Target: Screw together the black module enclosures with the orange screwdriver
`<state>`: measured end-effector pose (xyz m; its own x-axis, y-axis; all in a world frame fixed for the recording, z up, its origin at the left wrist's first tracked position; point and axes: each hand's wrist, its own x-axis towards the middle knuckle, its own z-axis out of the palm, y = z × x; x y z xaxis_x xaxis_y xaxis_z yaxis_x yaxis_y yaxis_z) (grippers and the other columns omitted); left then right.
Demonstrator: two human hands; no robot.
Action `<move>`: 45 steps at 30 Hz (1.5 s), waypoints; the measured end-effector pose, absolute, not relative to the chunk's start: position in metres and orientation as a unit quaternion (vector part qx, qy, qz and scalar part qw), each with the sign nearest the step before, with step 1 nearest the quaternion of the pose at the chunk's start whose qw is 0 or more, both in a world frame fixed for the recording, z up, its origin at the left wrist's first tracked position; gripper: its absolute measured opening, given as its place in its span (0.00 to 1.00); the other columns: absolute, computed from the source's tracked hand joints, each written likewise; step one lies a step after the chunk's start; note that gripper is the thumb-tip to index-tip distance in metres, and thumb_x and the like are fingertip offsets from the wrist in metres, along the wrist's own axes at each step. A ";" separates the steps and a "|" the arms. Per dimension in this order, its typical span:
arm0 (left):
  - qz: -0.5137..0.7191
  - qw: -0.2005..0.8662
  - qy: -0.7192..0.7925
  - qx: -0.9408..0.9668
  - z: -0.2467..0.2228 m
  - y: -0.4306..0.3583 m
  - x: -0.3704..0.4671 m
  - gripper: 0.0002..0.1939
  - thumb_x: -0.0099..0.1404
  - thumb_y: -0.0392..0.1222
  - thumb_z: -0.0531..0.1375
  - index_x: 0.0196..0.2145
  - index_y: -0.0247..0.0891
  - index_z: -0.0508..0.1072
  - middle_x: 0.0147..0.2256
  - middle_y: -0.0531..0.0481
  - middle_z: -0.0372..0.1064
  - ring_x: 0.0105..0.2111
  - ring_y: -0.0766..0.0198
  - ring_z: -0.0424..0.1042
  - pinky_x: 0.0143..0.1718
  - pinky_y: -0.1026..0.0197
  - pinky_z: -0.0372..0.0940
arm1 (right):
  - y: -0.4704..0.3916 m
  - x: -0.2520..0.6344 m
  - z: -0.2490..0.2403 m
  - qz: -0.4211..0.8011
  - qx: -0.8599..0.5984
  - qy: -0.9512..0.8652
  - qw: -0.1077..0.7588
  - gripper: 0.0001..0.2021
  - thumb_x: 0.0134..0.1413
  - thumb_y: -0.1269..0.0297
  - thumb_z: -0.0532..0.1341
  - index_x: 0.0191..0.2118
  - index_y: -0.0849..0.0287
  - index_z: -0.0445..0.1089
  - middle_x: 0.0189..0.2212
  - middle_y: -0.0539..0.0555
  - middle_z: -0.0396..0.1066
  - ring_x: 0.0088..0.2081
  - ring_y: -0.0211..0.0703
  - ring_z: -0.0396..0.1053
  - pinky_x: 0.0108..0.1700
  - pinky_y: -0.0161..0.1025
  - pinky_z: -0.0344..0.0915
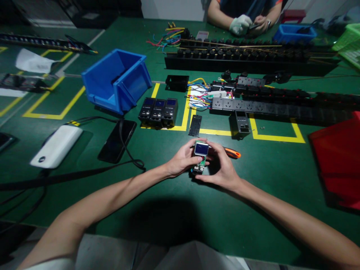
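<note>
A small green circuit board module with a dark screen [201, 149] is held between both hands, screen facing up. My left hand [182, 160] grips its left side, thumb across the front below the screen. My right hand [222, 165] curves round the right side, with fingers at the top and the thumb at the bottom edge. Just behind my right hand lies an orange and black tool handle [233, 153]. Beyond the module are a flat black cover [195, 125] and an upright black housing [242, 124]. Several black modules with screens [159, 111] stand together to the left.
A blue bin [116, 80], a phone [117, 141], a white power bank [56, 146] and black cables occupy the left. Wired black socket strips [253, 107] span the back right. A red bin [337, 161] is at right; across the table [168, 210], another person's gloved hand [241, 25] shows.
</note>
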<state>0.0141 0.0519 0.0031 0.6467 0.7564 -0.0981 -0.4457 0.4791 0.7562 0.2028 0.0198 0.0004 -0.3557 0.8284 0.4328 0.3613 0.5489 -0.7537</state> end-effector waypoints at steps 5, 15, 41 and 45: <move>0.357 0.834 0.226 0.353 0.006 0.052 0.014 0.32 0.58 0.36 0.69 0.58 0.41 0.64 0.48 0.42 0.72 0.45 0.56 0.77 0.50 0.50 0.72 | 0.020 0.203 0.001 0.283 -0.383 -0.772 0.421 0.53 0.40 0.56 0.77 0.69 0.47 0.49 0.62 0.61 0.62 0.62 0.62 0.63 0.62 0.63 0.62; 0.353 0.838 0.230 0.347 0.005 0.052 0.013 0.34 0.58 0.36 0.69 0.60 0.42 0.63 0.49 0.41 0.72 0.49 0.53 0.76 0.53 0.47 0.71 | 0.020 0.203 0.000 0.276 -0.389 -0.772 0.419 0.53 0.40 0.55 0.77 0.69 0.48 0.49 0.62 0.62 0.62 0.61 0.62 0.63 0.62 0.64 0.62; 0.350 0.842 0.250 0.325 0.009 0.050 0.014 0.19 0.65 0.45 0.63 0.51 0.38 0.66 0.45 0.40 0.76 0.38 0.52 0.80 0.41 0.46 0.76 | 0.023 0.206 0.004 0.291 -0.356 -0.791 0.403 0.53 0.37 0.50 0.77 0.69 0.51 0.52 0.61 0.63 0.64 0.61 0.64 0.64 0.63 0.64 0.58; 0.351 0.844 0.255 0.316 0.009 0.051 0.015 0.18 0.65 0.43 0.63 0.51 0.37 0.66 0.44 0.41 0.76 0.37 0.53 0.81 0.41 0.47 0.76 | 0.024 0.206 0.002 0.279 -0.356 -0.798 0.398 0.54 0.39 0.49 0.76 0.69 0.50 0.51 0.61 0.63 0.64 0.61 0.64 0.64 0.63 0.64 0.58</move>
